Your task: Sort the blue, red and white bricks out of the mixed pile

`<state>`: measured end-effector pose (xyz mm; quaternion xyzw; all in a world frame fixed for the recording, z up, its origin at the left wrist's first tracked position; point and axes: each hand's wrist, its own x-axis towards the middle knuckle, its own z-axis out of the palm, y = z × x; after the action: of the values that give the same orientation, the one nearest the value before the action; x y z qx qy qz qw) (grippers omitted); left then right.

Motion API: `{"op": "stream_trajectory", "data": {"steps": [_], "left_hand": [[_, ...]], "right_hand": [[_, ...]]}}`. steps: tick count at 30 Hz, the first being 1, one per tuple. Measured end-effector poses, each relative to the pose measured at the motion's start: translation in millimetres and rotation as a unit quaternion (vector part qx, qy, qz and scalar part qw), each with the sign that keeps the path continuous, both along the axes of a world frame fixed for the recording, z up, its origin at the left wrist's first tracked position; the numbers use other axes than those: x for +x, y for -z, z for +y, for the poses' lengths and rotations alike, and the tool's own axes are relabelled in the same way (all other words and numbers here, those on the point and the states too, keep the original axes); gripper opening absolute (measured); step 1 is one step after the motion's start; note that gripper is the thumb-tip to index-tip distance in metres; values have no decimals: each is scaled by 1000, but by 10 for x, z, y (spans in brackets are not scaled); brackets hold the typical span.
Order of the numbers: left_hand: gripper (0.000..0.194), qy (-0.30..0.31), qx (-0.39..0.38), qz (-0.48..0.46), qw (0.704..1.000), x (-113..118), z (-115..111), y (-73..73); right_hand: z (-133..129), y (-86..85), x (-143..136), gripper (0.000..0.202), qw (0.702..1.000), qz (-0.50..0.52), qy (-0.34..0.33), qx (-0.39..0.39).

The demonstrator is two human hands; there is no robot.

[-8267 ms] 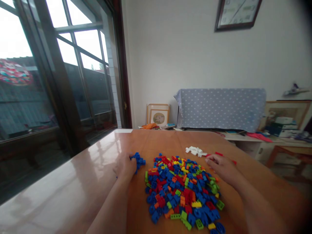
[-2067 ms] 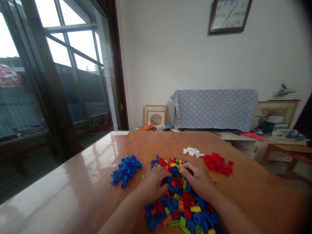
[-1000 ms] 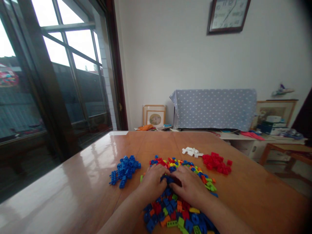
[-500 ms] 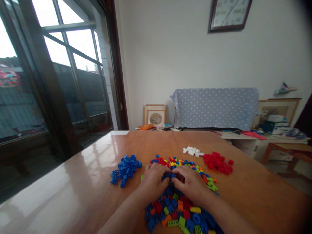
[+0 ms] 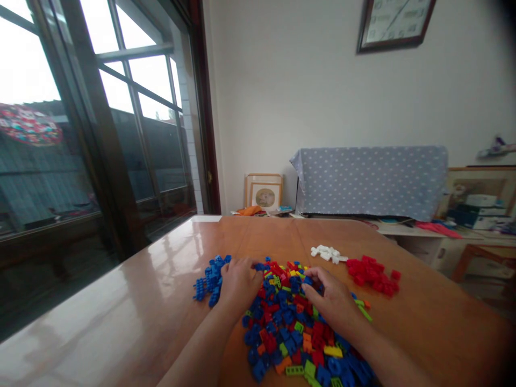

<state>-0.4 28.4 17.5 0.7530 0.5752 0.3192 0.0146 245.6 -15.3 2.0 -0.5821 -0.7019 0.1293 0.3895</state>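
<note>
My left hand [image 5: 241, 284] is at the left edge of a mixed heap of toy building bricks [image 5: 290, 328], its fingers curled around a blue brick [image 5: 260, 266] that shows at the fingertips. Just left of this hand lies a pile of blue bricks [image 5: 209, 280], partly covered by it. Over the right side of the heap, my right hand [image 5: 328, 296] pinches another blue brick [image 5: 308, 280] between thumb and forefinger. Blue, red, green, orange and yellow bricks lie loose between and below the hands.
Beyond my right hand, a small pile of white pieces [image 5: 328, 253] and a pile of red bricks [image 5: 373, 275] lie on the glossy wooden table [image 5: 161, 301]. A cloth-covered object [image 5: 371, 180] stands behind the table. Glass doors [image 5: 121, 134] are at the left.
My hands were together over the heap at blue bricks and have moved apart. The left one went left toward the blue pile, the right one slightly right. The view has turned a little left.
</note>
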Motion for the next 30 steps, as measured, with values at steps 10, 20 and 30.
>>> {"op": "stream_trajectory", "data": {"steps": [10, 20, 30], "left_hand": [[31, -249, -62, 37, 966, -526, 143, -68], [35, -241, -15, 24, 970, -425, 91, -107], [45, 250, 41, -6, 967, 348, -341, -49]], "right_hand": [[18, 30, 41, 30, 1000, 10, 11, 3], [24, 23, 53, 29, 1000, 9, -11, 19], [-40, 26, -92, 17, 984, 133, -112, -49]]}}
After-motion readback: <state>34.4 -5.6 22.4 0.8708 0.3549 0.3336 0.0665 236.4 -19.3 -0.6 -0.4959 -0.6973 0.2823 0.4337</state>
